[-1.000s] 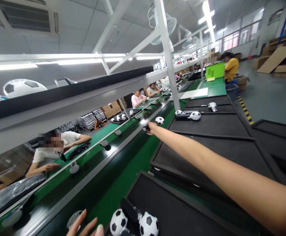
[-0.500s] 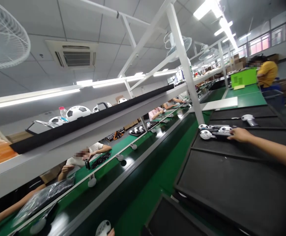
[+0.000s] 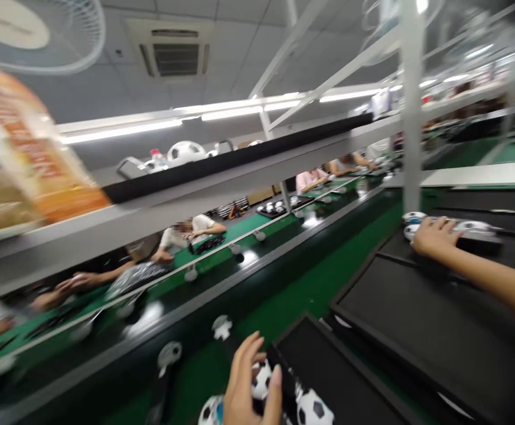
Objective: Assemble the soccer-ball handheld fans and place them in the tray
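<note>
At the bottom middle, my left hand (image 3: 246,381) has its thumb and fingers spread around a soccer-ball-patterned head (image 3: 261,379). Whether it touches that piece I cannot tell. Close beside it are another soccer-ball head (image 3: 314,408) and one with a blue patch (image 3: 212,410). Over at the right, my right hand (image 3: 437,237) curls its fingers over a soccer-ball-headed piece (image 3: 411,231) in a group on the black tray (image 3: 399,319). A neighbouring ball-headed piece with a dark handle (image 3: 475,228) lies just right of the fingers.
A smaller black tray (image 3: 328,366) lies in front. Ball-headed pieces with dark handles (image 3: 169,357) lie along the dark belt (image 3: 213,283). A white post (image 3: 411,118) and a shelf (image 3: 240,171) stand overhead. Several co-workers (image 3: 191,233) sit across the line.
The view has turned left and down. My left hand has come further into view, spread around a ball head. My right hand has shifted to the left end of the group on the tray.
</note>
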Motion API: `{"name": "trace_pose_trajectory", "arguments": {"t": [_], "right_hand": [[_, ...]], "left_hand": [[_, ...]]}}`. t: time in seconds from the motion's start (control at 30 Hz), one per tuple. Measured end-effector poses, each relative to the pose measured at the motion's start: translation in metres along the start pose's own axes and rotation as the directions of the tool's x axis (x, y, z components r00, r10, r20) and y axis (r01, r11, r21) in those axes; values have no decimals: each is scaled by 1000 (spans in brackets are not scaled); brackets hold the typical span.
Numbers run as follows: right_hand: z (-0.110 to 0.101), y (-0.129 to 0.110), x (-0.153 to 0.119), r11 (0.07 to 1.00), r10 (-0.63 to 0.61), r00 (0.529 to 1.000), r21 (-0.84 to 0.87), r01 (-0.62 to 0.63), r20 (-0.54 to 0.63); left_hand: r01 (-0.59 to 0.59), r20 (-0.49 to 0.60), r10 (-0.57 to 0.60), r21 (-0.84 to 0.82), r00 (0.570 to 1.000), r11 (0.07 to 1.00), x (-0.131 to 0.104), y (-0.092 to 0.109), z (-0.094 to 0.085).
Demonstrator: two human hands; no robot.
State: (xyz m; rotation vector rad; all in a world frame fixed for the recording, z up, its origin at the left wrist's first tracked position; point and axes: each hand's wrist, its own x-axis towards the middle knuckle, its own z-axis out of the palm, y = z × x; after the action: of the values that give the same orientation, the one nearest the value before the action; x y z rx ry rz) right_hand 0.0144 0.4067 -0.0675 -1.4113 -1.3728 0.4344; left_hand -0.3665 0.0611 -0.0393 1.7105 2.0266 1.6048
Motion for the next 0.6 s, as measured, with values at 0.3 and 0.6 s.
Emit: {"name": "trace_pose_trajectory", "arguments": {"t": [0.3,0.6], "right_hand": [[185,-174,-150,941,-253,353,145,305,901],[164,-211,-264,874,-400,140,423,-239,906]], "left_hand": [[145,591,-308,307,746,940,-10,30,-43],[134,542,-322,357,776,925,-13,28,-48]]}}
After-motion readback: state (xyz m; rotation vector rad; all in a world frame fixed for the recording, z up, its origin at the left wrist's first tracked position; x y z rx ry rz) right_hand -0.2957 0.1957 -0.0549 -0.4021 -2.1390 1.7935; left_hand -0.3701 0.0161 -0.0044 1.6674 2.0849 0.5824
